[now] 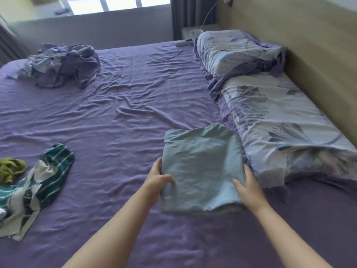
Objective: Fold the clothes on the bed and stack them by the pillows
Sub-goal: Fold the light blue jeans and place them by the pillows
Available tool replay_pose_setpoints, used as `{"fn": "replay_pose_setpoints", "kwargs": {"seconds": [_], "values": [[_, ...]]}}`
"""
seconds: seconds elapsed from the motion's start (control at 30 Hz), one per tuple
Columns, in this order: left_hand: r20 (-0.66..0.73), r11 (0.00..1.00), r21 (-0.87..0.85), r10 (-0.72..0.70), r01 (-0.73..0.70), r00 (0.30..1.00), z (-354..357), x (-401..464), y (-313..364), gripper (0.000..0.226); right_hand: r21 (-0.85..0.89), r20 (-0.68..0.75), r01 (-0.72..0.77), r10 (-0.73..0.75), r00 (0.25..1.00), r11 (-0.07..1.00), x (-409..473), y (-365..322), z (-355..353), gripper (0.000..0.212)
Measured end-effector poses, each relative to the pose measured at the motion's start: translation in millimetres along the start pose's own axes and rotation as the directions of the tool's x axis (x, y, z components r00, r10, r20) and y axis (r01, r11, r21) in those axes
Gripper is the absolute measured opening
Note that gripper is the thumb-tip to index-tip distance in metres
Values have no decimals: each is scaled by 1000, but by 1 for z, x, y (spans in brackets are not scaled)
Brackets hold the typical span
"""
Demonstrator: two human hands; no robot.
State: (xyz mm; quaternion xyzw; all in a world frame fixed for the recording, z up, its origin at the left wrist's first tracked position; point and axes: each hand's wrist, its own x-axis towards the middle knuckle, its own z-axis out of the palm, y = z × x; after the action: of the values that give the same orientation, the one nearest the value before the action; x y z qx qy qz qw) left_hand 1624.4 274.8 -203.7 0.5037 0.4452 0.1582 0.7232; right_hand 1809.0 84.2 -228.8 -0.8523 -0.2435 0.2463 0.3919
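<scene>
A folded light-blue garment (201,165) lies on the purple bed sheet (119,117), right beside the near floral pillow (286,136). My left hand (156,180) grips its left edge with the thumb on top. My right hand (247,188) grips its right edge the same way. A second floral pillow (233,51) lies farther back against the headboard. At the left edge lie an unfolded teal-and-white striped garment (36,188) and a crumpled olive-green garment (10,169).
A bunched purple floral duvet (63,63) sits at the far left corner of the bed. The wooden headboard (309,55) runs along the right. A nightstand (199,29) with a white object, a curtain (183,16) and a window stand behind the bed.
</scene>
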Motion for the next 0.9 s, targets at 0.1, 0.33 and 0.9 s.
{"fn": "replay_pose_setpoints", "kwargs": {"seconds": [0.1, 0.33, 0.9], "values": [[-62, 999, 25, 23, -21, 998, 0, 32, 3, 86, -26, 42, -26, 27, 999, 999, 33, 0, 11, 63], [-22, 543, 840, 33, 1, 999, 4, 49, -60, 81, -422, 190, -42, 134, 973, 905, 35, 33, 38, 87], [-123, 174, 977, -35, 127, 992, 1, -25, -88, 57, -816, 268, 196, 57, 962, 543, -31, 21, 70, 52]]}}
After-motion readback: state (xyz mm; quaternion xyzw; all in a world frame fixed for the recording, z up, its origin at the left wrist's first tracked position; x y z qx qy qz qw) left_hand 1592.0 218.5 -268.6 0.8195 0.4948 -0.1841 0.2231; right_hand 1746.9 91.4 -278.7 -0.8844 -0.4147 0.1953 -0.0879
